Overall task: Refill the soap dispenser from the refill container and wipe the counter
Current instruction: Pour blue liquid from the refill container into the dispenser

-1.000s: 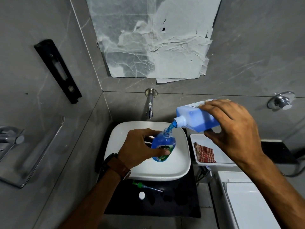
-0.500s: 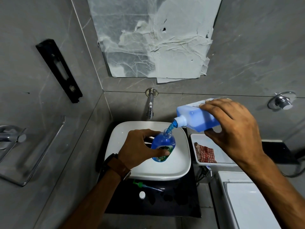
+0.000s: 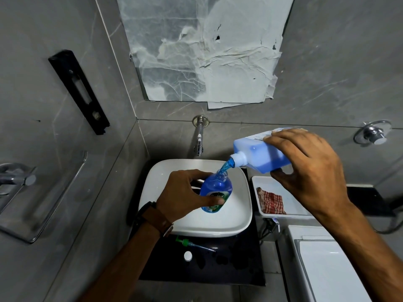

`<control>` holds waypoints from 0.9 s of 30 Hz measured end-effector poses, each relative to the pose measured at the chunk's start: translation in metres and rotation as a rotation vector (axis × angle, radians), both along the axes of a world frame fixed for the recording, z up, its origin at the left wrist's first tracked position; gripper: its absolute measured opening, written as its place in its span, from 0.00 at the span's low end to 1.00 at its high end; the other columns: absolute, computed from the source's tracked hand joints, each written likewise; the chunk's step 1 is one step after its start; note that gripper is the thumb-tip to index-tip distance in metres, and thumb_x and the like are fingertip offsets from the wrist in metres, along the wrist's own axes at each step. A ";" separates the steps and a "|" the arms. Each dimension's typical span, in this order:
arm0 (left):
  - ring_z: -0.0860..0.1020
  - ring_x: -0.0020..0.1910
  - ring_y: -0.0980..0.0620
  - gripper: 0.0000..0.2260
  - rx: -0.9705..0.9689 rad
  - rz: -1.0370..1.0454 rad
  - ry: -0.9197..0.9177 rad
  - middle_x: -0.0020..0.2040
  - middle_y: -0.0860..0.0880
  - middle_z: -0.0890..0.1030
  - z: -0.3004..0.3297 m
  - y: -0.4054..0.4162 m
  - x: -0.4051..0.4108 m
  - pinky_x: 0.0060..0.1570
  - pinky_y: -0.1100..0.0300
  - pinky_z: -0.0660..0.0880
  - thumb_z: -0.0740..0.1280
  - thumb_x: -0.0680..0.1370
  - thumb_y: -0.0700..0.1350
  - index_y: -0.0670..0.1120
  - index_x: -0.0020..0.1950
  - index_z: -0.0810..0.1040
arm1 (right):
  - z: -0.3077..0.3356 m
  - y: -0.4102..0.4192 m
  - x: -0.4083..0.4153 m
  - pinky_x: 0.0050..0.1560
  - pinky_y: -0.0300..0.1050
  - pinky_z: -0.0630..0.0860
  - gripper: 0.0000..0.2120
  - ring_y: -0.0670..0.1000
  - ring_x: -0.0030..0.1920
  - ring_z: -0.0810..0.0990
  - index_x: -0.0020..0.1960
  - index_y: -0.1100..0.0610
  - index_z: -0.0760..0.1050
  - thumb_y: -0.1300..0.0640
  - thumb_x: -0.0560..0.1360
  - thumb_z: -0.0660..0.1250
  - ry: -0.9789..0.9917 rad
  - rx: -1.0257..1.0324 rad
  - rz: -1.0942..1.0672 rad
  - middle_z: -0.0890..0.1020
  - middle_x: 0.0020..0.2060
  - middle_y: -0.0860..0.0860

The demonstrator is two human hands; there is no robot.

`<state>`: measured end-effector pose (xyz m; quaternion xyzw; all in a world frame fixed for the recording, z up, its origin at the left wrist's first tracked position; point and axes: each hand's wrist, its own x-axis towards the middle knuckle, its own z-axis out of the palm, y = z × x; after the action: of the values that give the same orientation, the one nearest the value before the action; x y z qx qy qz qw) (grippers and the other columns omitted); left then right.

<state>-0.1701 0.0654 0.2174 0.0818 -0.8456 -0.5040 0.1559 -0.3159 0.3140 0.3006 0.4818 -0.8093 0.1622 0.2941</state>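
The dispenser (image 3: pixel 216 194) is showing clear blue plastic under a glossy label. The refill (image 3: pixel 259 154) is looking like translucent plastic, its spout white and smooth. The basin (image 3: pixel 237 223) is gleaming as glazed white ceramic; the counter (image 3: pixel 229 267) is shining glossy black. The tap (image 3: pixel 198 136) is looking like brushed metal. The cloth (image 3: pixel 271 201) is lying as woven checked fabric in a smooth white tray (image 3: pixel 292 205). Wrinkled, torn paper (image 3: pixel 202 51) is covering the wall.

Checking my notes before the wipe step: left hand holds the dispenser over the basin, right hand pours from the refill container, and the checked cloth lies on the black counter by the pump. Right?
Not quite. The head view shows the checked cloth lying in the white tray right of the basin, not on the black counter. The rest stands.
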 end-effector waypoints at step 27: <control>0.85 0.46 0.58 0.24 0.011 -0.004 0.075 0.46 0.63 0.86 0.002 0.001 0.002 0.44 0.68 0.81 0.83 0.63 0.55 0.57 0.57 0.83 | -0.021 -0.007 0.013 0.55 0.56 0.81 0.35 0.61 0.57 0.83 0.66 0.56 0.78 0.60 0.59 0.82 -0.205 -0.054 0.025 0.85 0.59 0.53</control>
<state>-0.1680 0.0669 0.2191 0.0617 -0.8364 -0.5119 0.1861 -0.3032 0.3075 0.2792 0.4646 -0.8245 0.2360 0.2206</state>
